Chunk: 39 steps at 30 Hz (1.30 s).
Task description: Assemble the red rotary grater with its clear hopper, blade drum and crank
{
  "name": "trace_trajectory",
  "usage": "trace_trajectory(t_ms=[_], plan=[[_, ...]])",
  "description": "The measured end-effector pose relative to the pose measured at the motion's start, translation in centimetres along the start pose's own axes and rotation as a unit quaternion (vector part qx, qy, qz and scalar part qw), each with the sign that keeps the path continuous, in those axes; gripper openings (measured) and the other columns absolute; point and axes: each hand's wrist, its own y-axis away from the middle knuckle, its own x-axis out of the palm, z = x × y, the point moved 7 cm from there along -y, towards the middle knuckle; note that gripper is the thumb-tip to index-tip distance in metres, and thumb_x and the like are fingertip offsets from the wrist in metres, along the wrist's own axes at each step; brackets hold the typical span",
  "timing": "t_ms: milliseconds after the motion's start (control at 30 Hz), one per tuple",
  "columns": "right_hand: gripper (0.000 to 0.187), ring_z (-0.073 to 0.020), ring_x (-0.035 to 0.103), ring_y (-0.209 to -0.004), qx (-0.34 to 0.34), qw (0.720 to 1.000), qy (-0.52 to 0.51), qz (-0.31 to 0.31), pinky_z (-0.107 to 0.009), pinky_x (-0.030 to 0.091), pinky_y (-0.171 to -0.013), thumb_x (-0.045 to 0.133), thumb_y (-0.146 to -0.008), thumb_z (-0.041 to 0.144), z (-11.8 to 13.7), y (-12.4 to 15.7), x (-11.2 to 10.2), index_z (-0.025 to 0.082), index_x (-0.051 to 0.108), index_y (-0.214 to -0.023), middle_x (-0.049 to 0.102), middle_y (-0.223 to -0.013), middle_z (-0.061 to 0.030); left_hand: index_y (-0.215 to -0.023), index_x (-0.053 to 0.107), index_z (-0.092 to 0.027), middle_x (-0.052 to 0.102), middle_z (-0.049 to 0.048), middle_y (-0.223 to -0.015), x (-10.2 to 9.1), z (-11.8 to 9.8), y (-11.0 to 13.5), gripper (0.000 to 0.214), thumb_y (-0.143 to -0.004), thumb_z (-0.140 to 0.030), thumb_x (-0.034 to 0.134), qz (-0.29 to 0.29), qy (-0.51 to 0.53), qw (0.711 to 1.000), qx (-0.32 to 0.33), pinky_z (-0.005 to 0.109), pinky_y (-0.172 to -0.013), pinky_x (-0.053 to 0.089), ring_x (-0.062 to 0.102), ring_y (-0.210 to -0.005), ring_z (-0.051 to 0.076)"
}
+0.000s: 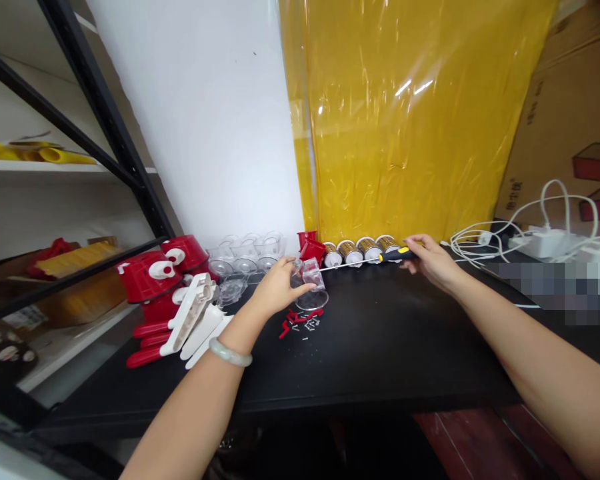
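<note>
My left hand (280,287) grips a clear plastic cup-like part (311,275), tilted on its side above the black table. My right hand (433,263) is closed round the black and yellow handle of a screwdriver (398,254). Its long shaft points left, and the tip meets the clear part; the exact contact is too small to make out. Below the left hand lie small red plastic pieces (286,325) and several loose screws (311,325). A clear round rim (312,301) shows just under the held part.
Red housings (147,277) and white-and-red handles (193,313) are piled at the left. Clear containers (247,253), red cups (311,247) and several grater drums (350,253) line the wall. White cables and adapters (545,241) lie at the right. A metal shelf frame (105,120) stands at the left.
</note>
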Motion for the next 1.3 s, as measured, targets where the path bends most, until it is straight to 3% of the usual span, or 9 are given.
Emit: trace_trajectory(t_ms=[67,233,433,533,633,867,1033,1167,1300], plan=[[0.022,-0.0095,0.045,-0.036,0.005,1.0,0.01,-0.018,-0.029,0.052,-0.048,0.059,-0.083,0.045,-0.1,0.0,-0.2,0.025,0.05,-0.086,0.048,-0.051,0.0078,-0.089,0.059,-0.017,0.053,0.0154,-0.128,0.0,0.0,0.0,0.046,-0.079,-0.061,0.059,0.0,0.001,1.0,0.0,0.042,-0.107,0.04,0.05,-0.125,0.03],[0.033,-0.0161,0.066,-0.063,0.02,0.997,-0.068,-0.015,-0.033,0.057,-0.059,0.066,-0.073,0.034,-0.2,-0.1,-0.2,0.029,0.044,-0.097,0.062,-0.076,0.0044,-0.09,0.059,-0.017,0.053,0.0151,-0.128,0.1,0.1,0.1,0.045,-0.08,-0.061,0.059,0.0,-0.003,1.0,-0.002,0.042,-0.107,0.04,0.05,-0.125,0.03],[0.028,-0.0126,0.052,-0.042,0.009,1.0,0.016,-0.017,-0.028,0.047,-0.043,0.059,-0.081,0.05,-0.4,-0.2,-0.4,0.026,0.048,-0.09,0.053,-0.057,0.0049,-0.09,0.059,-0.017,0.053,0.0151,-0.128,0.2,0.2,0.1,0.046,-0.079,-0.062,0.059,-0.002,0.0,1.0,0.004,0.042,-0.108,0.039,0.05,-0.125,0.03],[0.022,-0.0143,0.062,-0.056,0.029,0.998,-0.044,-0.028,-0.03,0.054,-0.052,0.06,-0.079,0.04,-0.4,-0.1,-0.4,0.028,0.048,-0.094,0.06,-0.071,0.0033,-0.09,0.059,-0.017,0.053,0.0149,-0.129,0.2,0.2,0.1,0.046,-0.079,-0.063,0.059,-0.002,-0.001,1.0,0.0,0.042,-0.108,0.039,0.05,-0.125,0.029],[0.033,-0.0148,0.065,-0.067,0.009,0.997,-0.073,0.0,-0.032,0.057,-0.061,0.066,-0.072,0.029,0.0,0.0,0.0,0.031,0.046,-0.099,0.062,-0.081,0.0044,-0.09,0.058,-0.017,0.053,0.0153,-0.129,0.2,0.3,0.1,0.047,-0.079,-0.063,0.059,-0.001,-0.001,1.0,-0.002,0.042,-0.108,0.039,0.05,-0.125,0.029],[0.021,-0.0139,0.062,-0.06,0.042,0.999,-0.021,-0.014,-0.031,0.056,-0.056,0.061,-0.08,0.038,-0.7,-0.2,-0.3,0.029,0.048,-0.094,0.059,-0.076,0.0033,-0.09,0.059,-0.017,0.053,0.0153,-0.129,0.2,0.3,0.1,0.047,-0.079,-0.063,0.058,-0.003,0.001,1.0,0.0,0.043,-0.108,0.039,0.05,-0.124,0.03],[0.04,-0.0154,0.067,-0.079,0.014,0.995,-0.096,0.033,-0.035,0.059,-0.07,0.067,-0.072,0.023,0.3,0.2,0.5,0.032,0.044,-0.103,0.064,-0.083,0.0045,-0.091,0.059,-0.017,0.052,0.0157,-0.13,0.2,0.4,0.1,0.047,-0.079,-0.063,0.058,-0.005,0.005,1.0,0.003,0.043,-0.108,0.039,0.05,-0.125,0.03],[0.037,-0.0138,0.065,-0.058,-0.018,0.999,-0.028,0.006,-0.029,0.056,-0.057,0.07,-0.074,0.036,0.3,0.1,0.0,0.029,0.045,-0.1,0.064,-0.071,0.005,-0.089,0.059,-0.017,0.053,0.015,-0.129,0.3,0.4,0.1,0.046,-0.079,-0.062,0.06,-0.009,0.011,1.0,0.003,0.043,-0.107,0.04,0.051,-0.124,0.03],[0.028,-0.0126,0.052,-0.037,-0.007,0.998,0.055,-0.028,-0.024,0.041,-0.036,0.056,-0.083,0.05,0.0,-0.1,-0.5,0.026,0.047,-0.094,0.054,-0.054,0.0054,-0.09,0.059,-0.017,0.053,0.0152,-0.129,0.2,0.3,0.1,0.046,-0.078,-0.061,0.06,-0.007,0.013,1.0,0.005,0.043,-0.108,0.039,0.05,-0.124,0.029]])
